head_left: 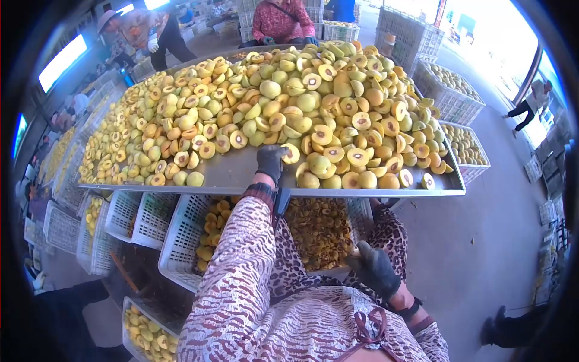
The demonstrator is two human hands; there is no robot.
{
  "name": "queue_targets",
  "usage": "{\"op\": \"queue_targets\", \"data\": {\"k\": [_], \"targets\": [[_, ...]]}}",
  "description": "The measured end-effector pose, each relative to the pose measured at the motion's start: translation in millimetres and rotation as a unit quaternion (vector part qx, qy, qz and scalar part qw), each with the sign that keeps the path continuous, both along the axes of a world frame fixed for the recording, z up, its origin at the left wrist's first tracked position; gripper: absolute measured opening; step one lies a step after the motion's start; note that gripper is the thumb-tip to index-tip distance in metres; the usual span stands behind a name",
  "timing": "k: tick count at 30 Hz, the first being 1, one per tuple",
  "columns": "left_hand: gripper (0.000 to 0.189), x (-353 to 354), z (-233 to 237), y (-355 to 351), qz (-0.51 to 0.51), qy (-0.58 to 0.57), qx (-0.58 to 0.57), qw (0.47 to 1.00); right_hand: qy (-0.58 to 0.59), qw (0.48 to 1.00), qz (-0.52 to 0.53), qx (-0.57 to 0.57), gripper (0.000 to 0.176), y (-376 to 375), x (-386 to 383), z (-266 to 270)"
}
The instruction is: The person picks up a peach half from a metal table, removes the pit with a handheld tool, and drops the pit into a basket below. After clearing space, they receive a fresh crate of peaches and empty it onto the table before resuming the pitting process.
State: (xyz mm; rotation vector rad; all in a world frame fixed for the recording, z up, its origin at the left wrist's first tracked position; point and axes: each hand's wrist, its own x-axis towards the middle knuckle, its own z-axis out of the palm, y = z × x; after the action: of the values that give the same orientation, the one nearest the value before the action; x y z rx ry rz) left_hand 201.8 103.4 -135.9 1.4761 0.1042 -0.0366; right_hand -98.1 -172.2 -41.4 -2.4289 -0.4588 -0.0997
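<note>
A big heap of halved yellow fruit point(301, 102) covers the metal table point(235, 172), many halves with brown pits or hollows showing. At the table's near edge my left hand point(271, 161), in a dark glove, is closed on a fruit half point(291, 154). My right hand point(375, 268), also gloved, is lower down over my lap, fingers curled round a small pale thing whose shape is mostly hidden. Between my knees, below the table, a white crate holds brown and yellow scraps point(319, 229).
Beside my left leg a white crate point(175, 241) holds fruit, with more crates further left. Fruit-filled crates point(467, 145) stand off the table's right side. A person in red point(282, 21) sits across the table; another point(145, 30) bends at the back left.
</note>
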Motion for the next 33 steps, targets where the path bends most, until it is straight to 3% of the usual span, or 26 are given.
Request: {"op": "queue_targets", "data": {"k": [1, 2, 4, 6, 7, 11, 13, 14, 16, 17, 22, 24, 31, 33], "targets": [[0.022, -18, 12, 7, 0.059, -0.019, -0.116, 0.991, 0.001, 1.000, 0.001, 0.031, 0.019, 6, 5, 3], [0.024, -38, 29, 14, 0.085, -0.036, -0.127, 0.988, -0.001, 0.999, 0.009, 0.039, 0.019, 10, 10, 2], [0.020, -64, 32, 19, 0.094, -0.197, -0.236, 0.947, 0.057, 0.991, 0.016, 0.117, 0.020, 21, 20, -1], [0.022, -105, 49, 19, 0.061, -0.227, -0.266, 0.935, 0.056, 0.988, 0.037, 0.139, 0.022, 34, 34, 2], [0.026, -113, 60, 21, -0.016, -0.061, -0.453, 0.889, 0.056, 0.985, 0.054, 0.153, 0.022, 43, 40, 10], [0.039, -166, 83, -18, -0.082, -0.034, -0.452, 0.888, 0.024, 0.981, 0.070, 0.181, 0.022, 73, 57, 27], [0.034, -185, 98, -41, -0.105, 0.026, -0.571, 0.814, 0.016, 0.983, 0.054, 0.175, 0.021, 76, 60, 24], [0.034, -191, 96, -50, -0.111, 0.033, -0.571, 0.813, 0.000, 0.981, 0.023, 0.193, 0.022, 76, 64, 14], [0.037, -200, 96, -62, -0.090, 0.014, -0.506, 0.858, -0.018, 0.978, -0.012, 0.208, 0.022, 70, 64, 7], [0.038, -203, 99, -68, -0.081, -0.051, -0.414, 0.905, 0.019, 0.975, -0.009, 0.223, 0.024, 64, 62, 6], [0.040, -205, 98, -85, -0.116, -0.064, -0.419, 0.898, 0.054, 0.963, -0.026, 0.262, 0.027, 53, 56, 19], [0.040, -206, 100, -95, -0.115, -0.080, -0.422, 0.895, 0.001, 0.966, -0.036, 0.256, 0.025, 52, 59, 16], [0.043, -208, 107, -103, -0.034, -0.088, -0.352, 0.931, -0.008, 0.966, -0.018, 0.259, 0.023, 53, 49, 5], [0.043, -208, 106, -107, -0.020, -0.095, -0.330, 0.939, -0.025, 0.968, 0.029, 0.248, 0.025, 45, 50, -2]]}}
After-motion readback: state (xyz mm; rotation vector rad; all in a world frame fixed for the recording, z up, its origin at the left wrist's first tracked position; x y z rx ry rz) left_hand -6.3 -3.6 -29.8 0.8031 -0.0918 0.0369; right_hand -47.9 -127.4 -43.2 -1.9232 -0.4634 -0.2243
